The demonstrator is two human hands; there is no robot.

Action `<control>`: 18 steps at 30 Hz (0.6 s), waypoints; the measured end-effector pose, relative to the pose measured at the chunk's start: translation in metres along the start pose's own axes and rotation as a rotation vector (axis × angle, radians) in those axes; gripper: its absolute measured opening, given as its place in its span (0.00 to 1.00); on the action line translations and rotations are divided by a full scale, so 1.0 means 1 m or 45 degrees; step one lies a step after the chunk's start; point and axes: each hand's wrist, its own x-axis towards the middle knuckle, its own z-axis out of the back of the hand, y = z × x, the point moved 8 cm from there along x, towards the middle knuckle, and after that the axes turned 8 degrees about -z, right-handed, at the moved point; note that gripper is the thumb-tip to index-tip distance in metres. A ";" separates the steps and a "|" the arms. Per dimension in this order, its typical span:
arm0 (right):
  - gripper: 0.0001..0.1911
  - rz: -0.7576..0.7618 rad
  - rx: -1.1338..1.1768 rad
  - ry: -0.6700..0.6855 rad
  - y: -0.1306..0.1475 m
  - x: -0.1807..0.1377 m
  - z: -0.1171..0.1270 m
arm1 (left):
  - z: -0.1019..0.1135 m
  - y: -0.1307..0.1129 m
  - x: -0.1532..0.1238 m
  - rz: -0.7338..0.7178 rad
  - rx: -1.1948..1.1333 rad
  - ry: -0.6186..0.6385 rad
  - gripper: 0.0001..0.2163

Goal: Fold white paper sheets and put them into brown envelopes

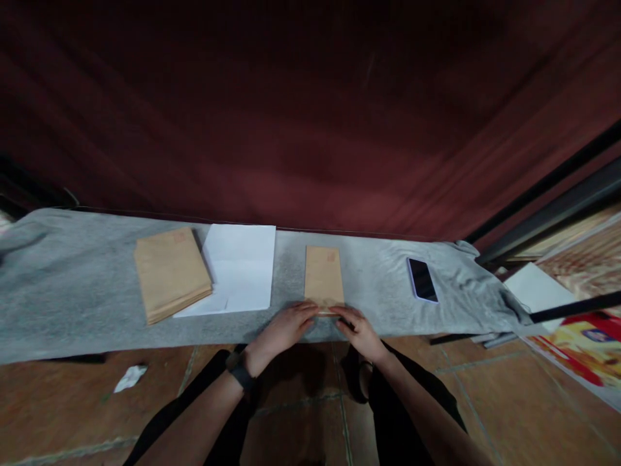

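Note:
A brown paper envelope (323, 275) with a small reddish print in its far right corner lies flat on the grey cloth in front of me. At its near edge a thin layered strip shows, and I cannot tell whether several envelopes lie stacked there. My left hand (291, 323) has its fingers closed on the near left corner. On the near right corner the fingers of my right hand (361, 330) press in the same way. A pile of brown envelopes (172, 272) sits to the left, partly over white paper sheets (245, 268).
Grey cloth (87, 278) covers the narrow long table. A phone (423, 280) lies at the right. Dark red fabric (301, 142) hangs behind the table. Dark metal bars (553, 213) stand at the right, near a red and yellow package (587, 346). Crumpled tissue (130, 378) lies on the tiled floor.

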 end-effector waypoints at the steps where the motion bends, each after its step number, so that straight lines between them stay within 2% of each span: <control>1: 0.18 -0.004 -0.025 -0.054 -0.001 -0.001 0.001 | 0.001 0.002 0.000 0.025 0.021 -0.030 0.17; 6: 0.15 0.000 -0.128 -0.198 0.000 0.001 0.000 | 0.005 0.001 0.006 0.071 0.073 -0.092 0.11; 10: 0.11 -0.024 -0.131 -0.225 0.002 0.009 0.002 | 0.008 0.000 0.012 0.123 0.093 -0.104 0.07; 18: 0.12 -0.120 -0.247 -0.287 0.000 0.017 0.000 | 0.004 0.008 0.016 0.208 0.205 -0.143 0.08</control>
